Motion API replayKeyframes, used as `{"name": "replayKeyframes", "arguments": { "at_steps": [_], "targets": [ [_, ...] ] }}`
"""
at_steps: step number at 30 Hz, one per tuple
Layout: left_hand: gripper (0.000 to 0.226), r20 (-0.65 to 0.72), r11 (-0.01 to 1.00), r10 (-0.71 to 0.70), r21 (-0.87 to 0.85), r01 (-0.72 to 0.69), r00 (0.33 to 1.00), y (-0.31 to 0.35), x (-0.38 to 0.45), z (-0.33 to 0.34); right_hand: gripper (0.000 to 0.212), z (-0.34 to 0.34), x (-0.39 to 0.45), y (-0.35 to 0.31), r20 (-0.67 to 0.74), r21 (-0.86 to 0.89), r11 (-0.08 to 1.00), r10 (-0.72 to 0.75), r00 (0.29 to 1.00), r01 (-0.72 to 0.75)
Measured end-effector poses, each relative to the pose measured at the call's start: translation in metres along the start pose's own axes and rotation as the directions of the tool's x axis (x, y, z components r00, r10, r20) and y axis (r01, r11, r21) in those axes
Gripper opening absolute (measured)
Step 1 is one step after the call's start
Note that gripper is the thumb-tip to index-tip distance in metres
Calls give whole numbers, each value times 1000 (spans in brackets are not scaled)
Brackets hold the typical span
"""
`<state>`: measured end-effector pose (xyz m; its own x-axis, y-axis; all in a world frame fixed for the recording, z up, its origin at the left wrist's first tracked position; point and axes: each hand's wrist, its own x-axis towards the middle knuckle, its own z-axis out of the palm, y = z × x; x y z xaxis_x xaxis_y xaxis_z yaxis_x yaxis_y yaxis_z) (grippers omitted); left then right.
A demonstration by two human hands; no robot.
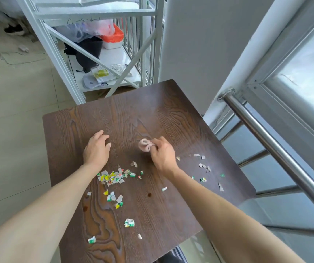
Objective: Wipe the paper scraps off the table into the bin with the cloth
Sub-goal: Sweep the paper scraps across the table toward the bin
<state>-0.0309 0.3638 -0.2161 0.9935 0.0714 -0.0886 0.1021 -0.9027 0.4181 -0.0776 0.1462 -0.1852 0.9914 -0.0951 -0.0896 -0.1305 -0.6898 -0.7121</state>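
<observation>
Pink cloth (pixel 145 145) sits bunched mid-tabletop, pinched in my right hand (pixel 162 154); my left hand (pixel 97 149) rests open, empty. Scraps (pixel 112 176) litter the near half. No bin in sight. Wiping hasn't begun; next, sweep them toward an edge.

Small pink cloth (pixel 145 145), bunched into a wad, resting on dark wood-grain table (pixel 171 111). Torn paper scraps (pixel 112 176), white, green and yellow, heaped near centre, strewn toward near and right edges.
</observation>
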Motion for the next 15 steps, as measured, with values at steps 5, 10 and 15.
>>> {"name": "replayKeyframes", "arguments": {
  "at_steps": [5,10,15],
  "targets": [
    [39,112,969,243,-73,-235,964,48,-4,18,31,-77,25,71,-282,-135,968,168,944,-213],
    [45,240,901,433,-92,-423,869,90,-11,46,39,-60,0,97,-262,-200,931,248,933,-304],
    [37,127,915,404,-47,-401,906,103,-13,63,36,-17,-31,67,-212,-125,969,186,959,-215]
  ]
}}
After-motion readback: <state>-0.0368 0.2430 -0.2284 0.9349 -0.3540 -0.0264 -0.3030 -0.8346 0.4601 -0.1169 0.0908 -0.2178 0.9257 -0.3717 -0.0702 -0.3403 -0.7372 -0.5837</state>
